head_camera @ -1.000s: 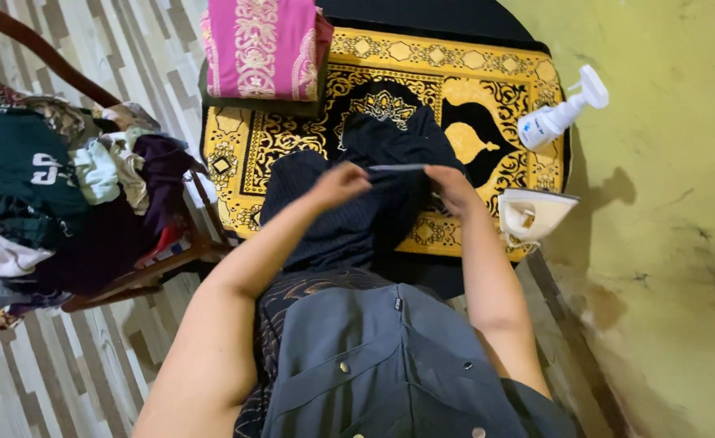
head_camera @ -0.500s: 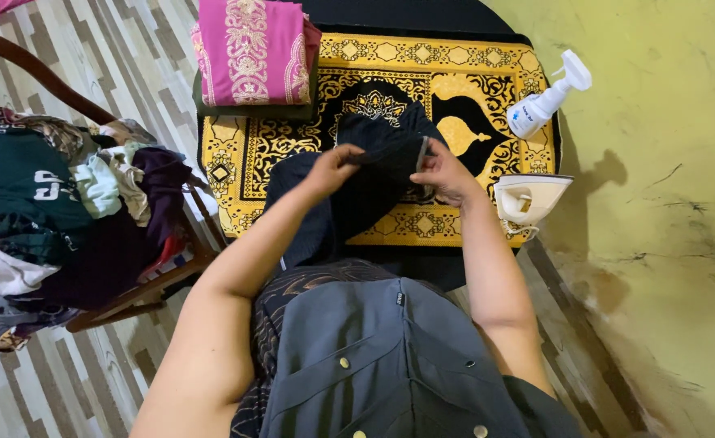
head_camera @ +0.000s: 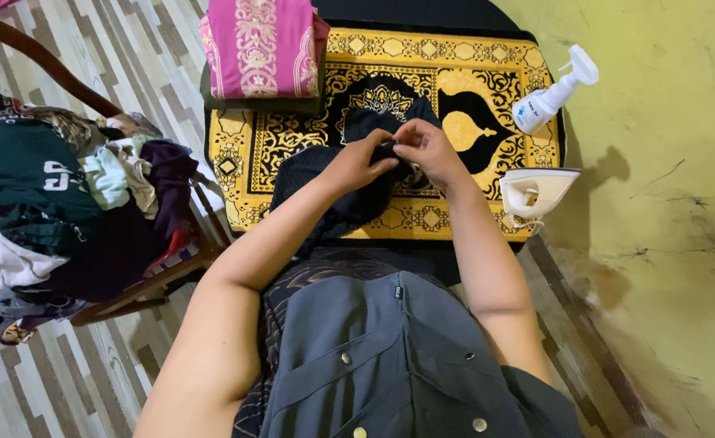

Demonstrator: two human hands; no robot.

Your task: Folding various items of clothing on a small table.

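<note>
A dark navy striped garment [head_camera: 333, 186] lies bunched on a yellow and black patterned mat [head_camera: 284, 134] on the floor. My left hand [head_camera: 357, 162] and my right hand [head_camera: 424, 150] are close together above the mat, both pinching the same part of the garment near its upper edge. The fingers of both hands are closed on the cloth. The rest of the garment hangs down toward my lap.
A white iron [head_camera: 536, 193] stands at the mat's right edge, with a white spray bottle [head_camera: 552, 96] beyond it. Folded pink cloth [head_camera: 264, 45] sits at the mat's far left. A wooden chair [head_camera: 155, 280] heaped with clothes [head_camera: 57, 203] stands on the left. A yellow wall [head_camera: 665, 203] runs along the right.
My hands, held apart along the garment's edge a second ago, have come together and now grip one spot of the cloth. The garment has bunched up beneath them.
</note>
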